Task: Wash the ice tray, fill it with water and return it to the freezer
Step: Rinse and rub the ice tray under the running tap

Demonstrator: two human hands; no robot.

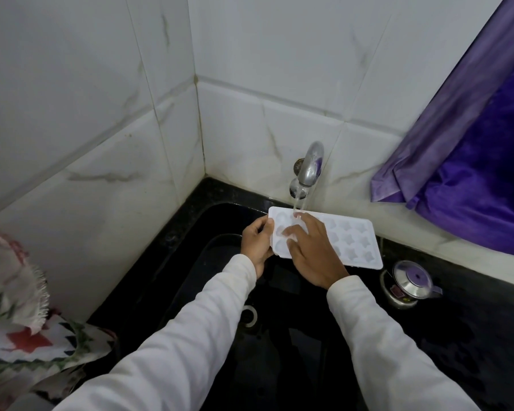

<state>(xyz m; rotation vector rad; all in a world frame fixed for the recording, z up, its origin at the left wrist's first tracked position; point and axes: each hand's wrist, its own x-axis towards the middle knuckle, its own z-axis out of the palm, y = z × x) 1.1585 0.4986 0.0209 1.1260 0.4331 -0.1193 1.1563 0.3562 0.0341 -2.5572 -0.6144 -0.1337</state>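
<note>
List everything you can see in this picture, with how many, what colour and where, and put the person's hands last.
ice tray: one, white, held over the sink under the tap
tap: one, chrome, on the back wall, water running
sink: one, black, set in the dark counter
small lidded metal pot: one, silver, counter right of the sink
curtain: one, purple, upper right
patterned cloth: one, white, red and green, lower left
wall tiles: many, white marbled
left hand: gripping the tray's left end
right hand: flat on the tray's moulds
</note>
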